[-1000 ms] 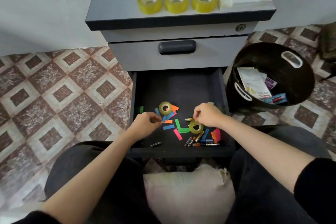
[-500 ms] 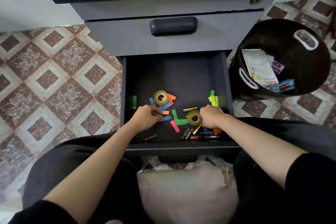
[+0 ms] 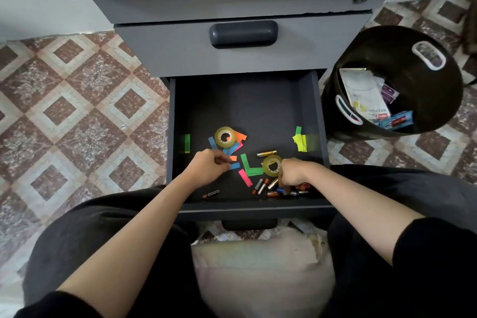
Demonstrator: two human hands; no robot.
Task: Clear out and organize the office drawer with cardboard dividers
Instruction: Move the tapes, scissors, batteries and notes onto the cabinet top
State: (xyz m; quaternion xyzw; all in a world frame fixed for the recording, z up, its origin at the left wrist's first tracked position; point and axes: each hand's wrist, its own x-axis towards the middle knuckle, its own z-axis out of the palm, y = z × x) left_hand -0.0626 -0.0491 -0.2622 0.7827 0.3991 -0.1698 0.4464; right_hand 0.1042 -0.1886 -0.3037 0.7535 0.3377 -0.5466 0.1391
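In the open drawer, my left hand is curling its grip at a blue strip and my right hand is curling over the batteries. I cannot tell whether either is pinching anything.

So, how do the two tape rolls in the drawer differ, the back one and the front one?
The back tape roll lies on blue and orange paper strips; the front tape roll lies on a green strip, beside a gold battery. The back tape roll lies apart from the left hand; the front tape roll is close against the right hand. Both are small yellowish rolls inside the drawer.
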